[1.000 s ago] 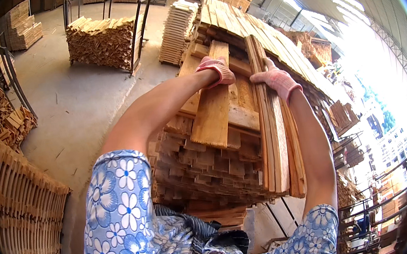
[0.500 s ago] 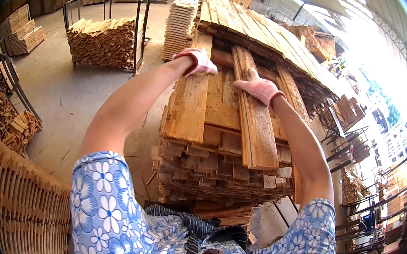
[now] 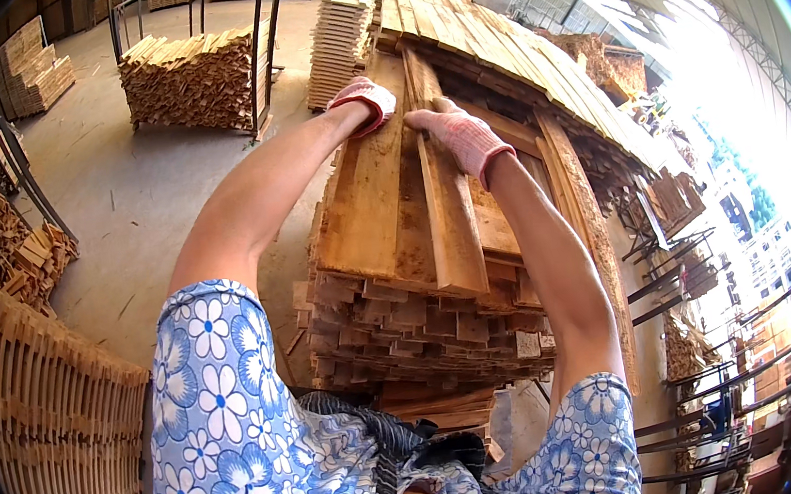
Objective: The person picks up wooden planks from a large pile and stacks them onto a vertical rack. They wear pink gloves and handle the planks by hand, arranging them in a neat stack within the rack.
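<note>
both arms reach up from the lower edge toward the upper middle of the frame, sleeves of a blue shirt with white flowers at the bottom. the left hand (image 3: 362, 100), in a pale glove with a red cuff, sits curled over the far end of a wide plank (image 3: 366, 202) that lies on top of the wood stack (image 3: 424, 327); the fingers fold down over the plank's end, so it looks closed on the wood, though the grip underneath is hidden. the right hand (image 3: 461, 134), gloved the same way, lies just beside it to the right, fingers stretched forward and mostly flat on the top of a narrow plank (image 3: 448, 217) that runs lengthwise down the centre of the stack; it presses on the plank rather than wrapping it, and whether the thumb hooks the edge cannot be told. the two hands are near each other but apart.

the wide plank and the narrow plank lie side by side on the stack's top, touching along their long edges, their near ends jutting out over the rough layered ends of the boards below, in the middle of the frame.

above and to the right of the stack slopes a long row of pale boards (image 3: 510, 49). in the upper left stands a metal-framed rack of cut wood (image 3: 191, 80) on the concrete floor (image 3: 129, 219), with a tall pile of thin slats (image 3: 338, 39) to its right. along the left edge runs a curved wall of upright slats (image 3: 33, 405).
</note>
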Demonstrator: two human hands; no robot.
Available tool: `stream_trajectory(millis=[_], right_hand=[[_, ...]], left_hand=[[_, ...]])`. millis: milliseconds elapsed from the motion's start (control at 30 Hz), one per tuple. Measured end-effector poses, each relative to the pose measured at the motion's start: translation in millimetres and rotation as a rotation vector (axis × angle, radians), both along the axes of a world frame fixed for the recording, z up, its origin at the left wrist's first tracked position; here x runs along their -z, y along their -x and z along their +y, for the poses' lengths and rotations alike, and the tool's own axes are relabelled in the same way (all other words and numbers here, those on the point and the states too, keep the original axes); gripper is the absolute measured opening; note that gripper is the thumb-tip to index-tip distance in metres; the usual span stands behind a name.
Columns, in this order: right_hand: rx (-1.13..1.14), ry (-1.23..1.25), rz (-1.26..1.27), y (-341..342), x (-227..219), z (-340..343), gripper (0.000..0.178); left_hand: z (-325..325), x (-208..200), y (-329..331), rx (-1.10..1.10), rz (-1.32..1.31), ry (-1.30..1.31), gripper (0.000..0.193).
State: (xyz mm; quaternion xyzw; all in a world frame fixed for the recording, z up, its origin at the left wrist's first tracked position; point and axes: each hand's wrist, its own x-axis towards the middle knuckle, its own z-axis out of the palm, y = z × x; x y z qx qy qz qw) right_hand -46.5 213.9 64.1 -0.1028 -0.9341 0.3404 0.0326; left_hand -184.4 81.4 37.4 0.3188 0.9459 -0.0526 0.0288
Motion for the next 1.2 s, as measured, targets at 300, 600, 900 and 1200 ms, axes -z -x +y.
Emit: stream_trajectory(millis=[300,600,900,1200], right_hand=[[-0.106,-0.289,0.030,-27.0,19.2,122.8,0.064],[-0.339,-0.513,-0.075,-41.4,-2.6,79.2,0.039],[0.370,-0.478,-0.289,-166.7,-1.6,209.2,0.116],[0.330,-0.191,-0.314,-188.3,-23.1,208.5,0.107]], left_hand=[[19.1,13.9,-4.2,-0.267,-0.185,-0.465,0.048],[-0.7,24.0,14.4,-0.412,-0.258,-0.539,0.089],[-8.6,83.8,128.3,0.074,0.234,0.008,0.065],[-3.2,7.0,-5.0,0.101,0.211,0.136,0.061]])
